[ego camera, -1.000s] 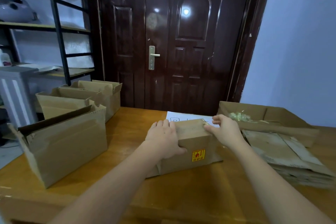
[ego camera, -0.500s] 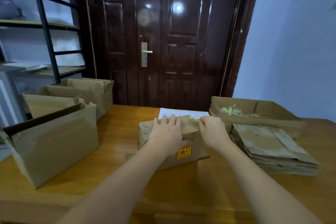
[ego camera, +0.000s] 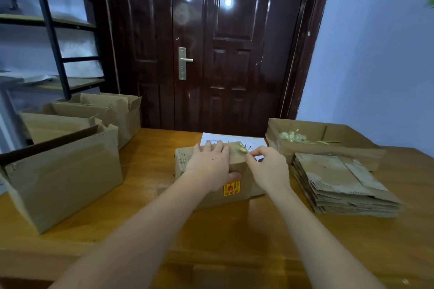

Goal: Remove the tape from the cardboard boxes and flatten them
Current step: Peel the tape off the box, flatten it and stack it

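A small closed cardboard box (ego camera: 237, 166) with a yellow and red sticker (ego camera: 231, 187) on its front stands in the middle of the wooden table (ego camera: 211, 241). My left hand (ego camera: 211, 164) lies over the box's top, thumb on the front face, holding it down. My right hand (ego camera: 267, 168) pinches a lifted end of clear tape (ego camera: 242, 150) at the top's right part. A white sheet (ego camera: 232, 142) with writing lies behind the box.
Three open cardboard boxes (ego camera: 65, 176) stand at the table's left. At the right lies a stack of flattened boxes (ego camera: 340, 183); behind it an open low box (ego camera: 328, 141) holds balled-up tape (ego camera: 293, 136). A dark door and a shelf rack are behind.
My right hand came off the box's right end onto the top and now pinches a tape end that has lifted. My left hand stays on the box.
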The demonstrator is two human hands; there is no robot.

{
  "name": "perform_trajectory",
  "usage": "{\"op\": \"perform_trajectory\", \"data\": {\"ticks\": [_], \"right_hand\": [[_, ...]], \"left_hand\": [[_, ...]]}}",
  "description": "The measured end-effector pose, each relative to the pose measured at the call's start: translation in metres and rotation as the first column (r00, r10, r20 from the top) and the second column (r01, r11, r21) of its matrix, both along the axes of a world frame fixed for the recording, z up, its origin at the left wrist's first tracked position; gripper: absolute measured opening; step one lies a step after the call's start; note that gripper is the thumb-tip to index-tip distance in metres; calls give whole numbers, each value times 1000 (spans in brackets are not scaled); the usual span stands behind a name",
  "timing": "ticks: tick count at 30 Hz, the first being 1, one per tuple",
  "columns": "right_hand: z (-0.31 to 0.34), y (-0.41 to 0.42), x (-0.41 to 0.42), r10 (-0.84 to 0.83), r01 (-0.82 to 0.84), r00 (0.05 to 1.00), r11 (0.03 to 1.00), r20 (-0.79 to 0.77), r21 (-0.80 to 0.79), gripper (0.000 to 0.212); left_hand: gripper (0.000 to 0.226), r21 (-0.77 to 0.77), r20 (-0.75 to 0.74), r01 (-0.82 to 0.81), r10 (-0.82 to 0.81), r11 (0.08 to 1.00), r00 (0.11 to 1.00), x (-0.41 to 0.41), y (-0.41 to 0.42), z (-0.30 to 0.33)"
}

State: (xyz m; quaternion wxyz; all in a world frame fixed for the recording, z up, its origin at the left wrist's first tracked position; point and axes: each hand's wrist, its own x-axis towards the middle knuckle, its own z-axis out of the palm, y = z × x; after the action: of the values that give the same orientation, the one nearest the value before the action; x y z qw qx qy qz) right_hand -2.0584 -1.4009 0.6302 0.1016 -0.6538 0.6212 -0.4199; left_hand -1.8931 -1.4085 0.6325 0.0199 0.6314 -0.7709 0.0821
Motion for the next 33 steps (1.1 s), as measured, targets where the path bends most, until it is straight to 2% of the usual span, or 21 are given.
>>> {"op": "perform_trajectory", "data": {"ticks": [2,4,9,13,16,19,26,33], "right_hand": [[-1,4,6,-17,19,997,999,71,-27,10],[-8,10,9,-26,27,991,1000,134,-9,21],[-21,15,10,-117,116,993,993,23,24,16],[-20,15,14,-197,197,980,980,18,35,11],[-24,14,20,-222,221,973,975,62,32,18],[-27,8,25,-225,222,964,974,143,38,22],[-35,1,32,-239,238,955,971,174,28,22],[-40,2,13,-126,134,972,990,196,-30,17]], "left_hand": [[98,2,-3,-15,15,1000,1000,0,1,0],[100,5,0,-21,21,1000,1000,0,1,0],[100,5,14,-25,25,1000,1000,-1,1,0],[100,2,8,-21,21,1000,1000,-2,2,0],[99,7,14,-19,19,1000,1000,-1,3,1],[97,14,26,-17,17,1000,1000,0,4,2],[94,16,14,-4,4,1000,1000,3,5,1],[92,9,3,5,-5,1000,1000,4,3,-1]]}}
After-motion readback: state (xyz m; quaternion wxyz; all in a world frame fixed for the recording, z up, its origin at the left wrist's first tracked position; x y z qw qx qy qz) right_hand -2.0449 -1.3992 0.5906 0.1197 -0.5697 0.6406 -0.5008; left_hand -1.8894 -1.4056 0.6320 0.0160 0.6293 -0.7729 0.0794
